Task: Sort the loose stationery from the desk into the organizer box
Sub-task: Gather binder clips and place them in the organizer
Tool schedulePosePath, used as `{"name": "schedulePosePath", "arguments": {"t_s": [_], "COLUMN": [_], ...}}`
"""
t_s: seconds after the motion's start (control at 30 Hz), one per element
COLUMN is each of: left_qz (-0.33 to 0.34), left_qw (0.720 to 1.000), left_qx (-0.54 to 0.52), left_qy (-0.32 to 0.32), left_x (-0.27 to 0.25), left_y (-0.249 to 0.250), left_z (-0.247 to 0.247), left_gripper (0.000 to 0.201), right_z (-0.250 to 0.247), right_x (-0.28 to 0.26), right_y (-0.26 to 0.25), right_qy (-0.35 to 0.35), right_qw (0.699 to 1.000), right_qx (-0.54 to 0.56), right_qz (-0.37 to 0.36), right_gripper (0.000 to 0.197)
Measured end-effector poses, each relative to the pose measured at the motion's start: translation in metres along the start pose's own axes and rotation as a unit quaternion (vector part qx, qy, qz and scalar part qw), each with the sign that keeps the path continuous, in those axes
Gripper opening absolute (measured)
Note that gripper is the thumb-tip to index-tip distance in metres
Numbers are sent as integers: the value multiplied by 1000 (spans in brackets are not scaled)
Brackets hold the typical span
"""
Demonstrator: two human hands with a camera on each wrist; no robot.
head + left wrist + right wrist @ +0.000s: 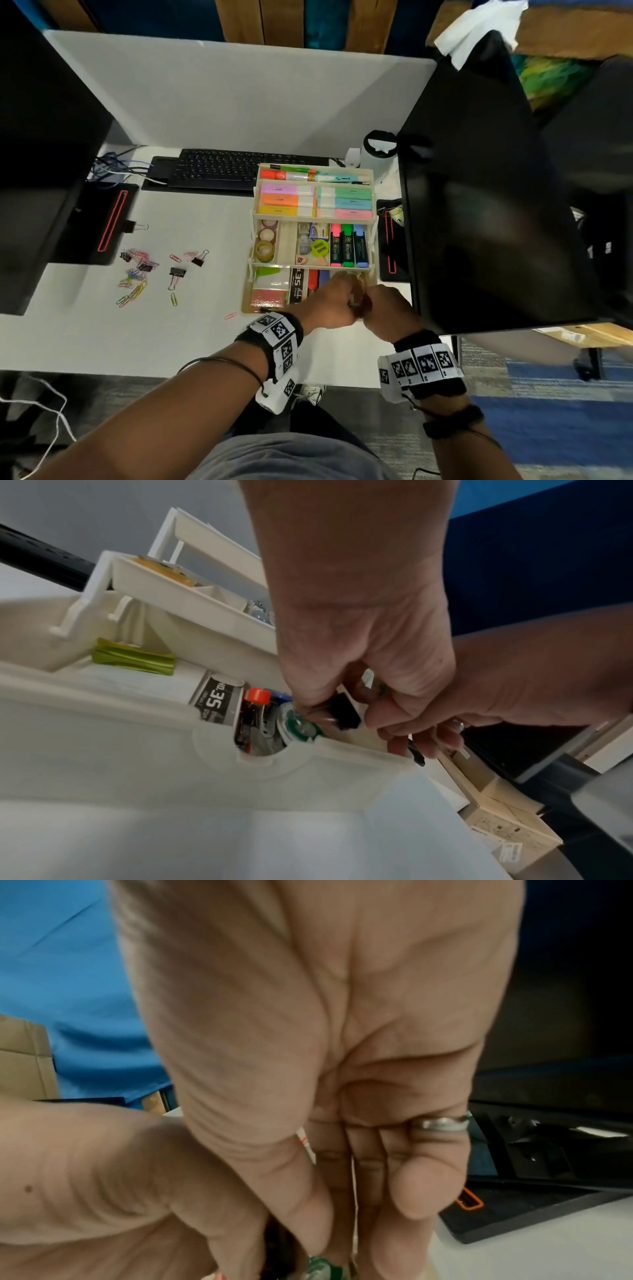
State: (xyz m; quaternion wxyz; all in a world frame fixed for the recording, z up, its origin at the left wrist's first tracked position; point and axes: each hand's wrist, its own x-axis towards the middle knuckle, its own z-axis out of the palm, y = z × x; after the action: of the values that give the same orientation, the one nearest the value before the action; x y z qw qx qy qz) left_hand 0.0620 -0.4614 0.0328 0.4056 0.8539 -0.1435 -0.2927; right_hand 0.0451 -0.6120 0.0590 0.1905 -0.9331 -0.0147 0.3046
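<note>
The cream tiered organizer box (374, 219) stands open at the desk's middle right, filled with highlighters, tape rolls and markers. Both hands meet over its bottom front-right compartment. My left hand (346, 294) pinches a black binder clip (344, 714) just above the box's front wall (171, 737). My right hand (369, 302) has its fingers curled and touches the left hand; a small black piece (416, 753) sticks out under its fingers (404, 739). In the right wrist view my right hand (342, 1231) is curled tight and what it holds is hidden. Loose coloured paper clips (133, 284) and binder clips (177, 272) lie at the left.
A black keyboard (219, 169) lies behind the box. Dark monitors stand at the left (41, 171) and right (486, 205), with a monitor base (102, 222) near the clips. A mug (378, 147) sits behind the box. One pink paper clip (230, 316) lies near my left wrist.
</note>
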Motion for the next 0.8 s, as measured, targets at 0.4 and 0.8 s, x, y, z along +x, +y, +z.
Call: {"name": "schedulePosePath", "arguments": {"t_s": [0.4,0.8], "left_qz": [55,-109], "left_qw": [998,955], "left_qx": [-39,-46], "left_qy": [8,271], "left_x": [-48,-192], "left_y": [-37,-206], "left_z": [-36,-145], "left_gripper": [31,33], "right_z": [-32,10], "right_x": [-1,60], "right_y": [-67,-252], "right_qy": [32,33], "right_qw": [985,935], "right_qx": [91,197], "right_qz": [-144,-292], "right_gripper": [26,10]}}
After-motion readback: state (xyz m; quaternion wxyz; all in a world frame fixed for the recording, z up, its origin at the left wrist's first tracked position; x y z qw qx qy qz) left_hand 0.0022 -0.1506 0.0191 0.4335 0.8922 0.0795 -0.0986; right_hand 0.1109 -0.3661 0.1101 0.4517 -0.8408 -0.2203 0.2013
